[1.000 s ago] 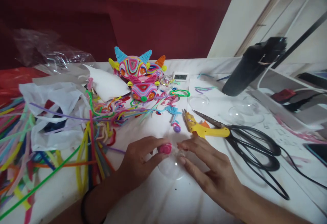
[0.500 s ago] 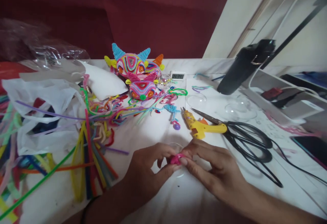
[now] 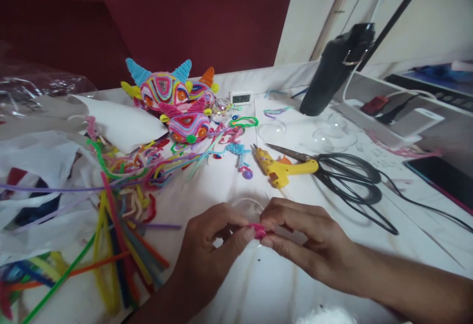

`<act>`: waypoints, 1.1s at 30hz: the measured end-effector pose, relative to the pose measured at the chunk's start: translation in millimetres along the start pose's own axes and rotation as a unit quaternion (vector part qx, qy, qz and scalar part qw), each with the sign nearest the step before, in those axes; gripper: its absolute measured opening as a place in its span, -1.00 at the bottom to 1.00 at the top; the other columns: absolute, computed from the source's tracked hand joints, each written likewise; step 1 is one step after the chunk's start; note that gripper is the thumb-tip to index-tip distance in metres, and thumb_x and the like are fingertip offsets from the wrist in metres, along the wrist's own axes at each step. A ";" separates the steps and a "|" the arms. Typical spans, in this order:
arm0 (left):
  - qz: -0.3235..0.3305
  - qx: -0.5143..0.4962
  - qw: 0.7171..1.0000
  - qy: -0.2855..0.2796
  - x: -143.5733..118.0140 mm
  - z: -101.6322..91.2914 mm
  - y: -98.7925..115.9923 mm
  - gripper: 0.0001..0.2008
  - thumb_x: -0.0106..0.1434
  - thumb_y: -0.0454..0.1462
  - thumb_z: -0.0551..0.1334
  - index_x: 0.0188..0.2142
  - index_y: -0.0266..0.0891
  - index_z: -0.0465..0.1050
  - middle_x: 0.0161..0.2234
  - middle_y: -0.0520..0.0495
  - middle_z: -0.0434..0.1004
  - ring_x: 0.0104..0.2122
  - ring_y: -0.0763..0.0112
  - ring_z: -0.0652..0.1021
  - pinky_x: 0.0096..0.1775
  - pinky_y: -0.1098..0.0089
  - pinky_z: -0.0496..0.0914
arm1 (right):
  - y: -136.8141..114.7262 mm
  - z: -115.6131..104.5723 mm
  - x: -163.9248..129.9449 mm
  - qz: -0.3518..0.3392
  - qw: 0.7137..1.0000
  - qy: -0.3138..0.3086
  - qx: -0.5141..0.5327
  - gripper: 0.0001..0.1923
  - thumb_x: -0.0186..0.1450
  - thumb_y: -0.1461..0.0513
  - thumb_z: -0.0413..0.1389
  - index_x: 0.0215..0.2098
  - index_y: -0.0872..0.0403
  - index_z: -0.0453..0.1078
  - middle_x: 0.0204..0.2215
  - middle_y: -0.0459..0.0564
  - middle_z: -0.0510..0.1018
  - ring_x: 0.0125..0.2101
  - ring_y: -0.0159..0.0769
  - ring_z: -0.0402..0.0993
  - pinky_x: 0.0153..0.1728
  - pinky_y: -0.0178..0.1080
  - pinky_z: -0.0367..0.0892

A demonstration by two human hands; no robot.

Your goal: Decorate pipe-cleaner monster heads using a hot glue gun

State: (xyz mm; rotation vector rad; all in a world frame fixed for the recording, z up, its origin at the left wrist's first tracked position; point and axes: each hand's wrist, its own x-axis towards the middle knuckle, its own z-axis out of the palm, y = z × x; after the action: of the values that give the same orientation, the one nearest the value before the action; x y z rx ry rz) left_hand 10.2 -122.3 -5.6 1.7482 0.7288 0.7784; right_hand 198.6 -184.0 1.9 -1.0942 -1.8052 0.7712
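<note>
Between my two hands is a small bright pink coil that looks like bent pipe cleaner (image 3: 257,231). The thumb and fingers of my left hand (image 3: 214,242) pinch its left side. My right hand (image 3: 306,240) grips its right side between thumb and fingertips. Below and behind the fingers, a clear round plastic piece (image 3: 246,205) lies on the white table (image 3: 273,284), partly hidden by the hands. Beyond the right hand rest a yellow glue gun (image 3: 284,168) and black-handled scissors (image 3: 347,171), which overlap.
Loose pipe cleaners (image 3: 125,245) and white plastic bags (image 3: 40,166) cover the left side. Colourful horned animal heads (image 3: 164,92) stand at the back beside a small digital display (image 3: 241,98). On the right are a black bottle (image 3: 334,70), clear domes (image 3: 334,134) and a phone (image 3: 439,178).
The camera view has swung to the right, so the table things sit further left. Both hands keep their pinch on the pink coil, which is turned slightly and more covered by the left thumb.
</note>
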 end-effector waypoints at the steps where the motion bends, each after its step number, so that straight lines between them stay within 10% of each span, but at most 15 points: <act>1: -0.012 -0.012 1.000 0.000 -0.3 1.1 0.7 -0.86 0.21 -0.27 0.25 -0.47 -0.24 0.45 -0.53 0.05 0.42 -0.52 0.54 0.43 -0.47 0.54 0.30 | -0.6 -1.2 -0.5 0.011 1.000 -0.003 0.009 -0.95 0.32 0.34 0.11 -0.24 0.16 0.40 -0.39 -0.04 0.44 -0.39 -0.48 0.37 -0.39 -0.43 0.28; 17: -0.194 -0.142 0.970 0.026 -6.7 11.9 8.5 -0.71 0.17 -0.06 0.29 -0.37 -0.26 0.45 -0.64 0.07 0.37 -0.67 0.65 0.25 -0.62 0.60 0.11 | -2.2 -2.3 2.3 0.135 0.962 0.009 0.237 -0.91 0.31 0.26 0.14 -0.30 0.13 0.47 -0.42 -0.05 0.57 -0.38 -0.42 0.47 -0.36 -0.41 0.35; 33: -0.023 0.016 0.998 0.060 -8.4 14.7 8.4 -0.91 0.18 -0.29 0.23 -0.40 -0.27 0.49 -0.67 0.12 0.38 -0.70 0.61 0.36 -0.63 0.59 0.27 | 10.0 8.3 -2.4 0.075 0.987 0.061 0.126 -0.74 0.25 0.09 0.20 -0.38 0.16 0.48 -0.52 -0.03 0.54 -0.51 -0.42 0.41 -0.54 -0.39 0.28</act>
State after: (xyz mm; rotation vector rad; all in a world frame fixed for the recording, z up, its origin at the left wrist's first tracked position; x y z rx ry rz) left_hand 17.6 -139.3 -2.6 1.7172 0.8638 0.8496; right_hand 195.4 -182.6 -10.9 -1.0927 -1.4893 0.9728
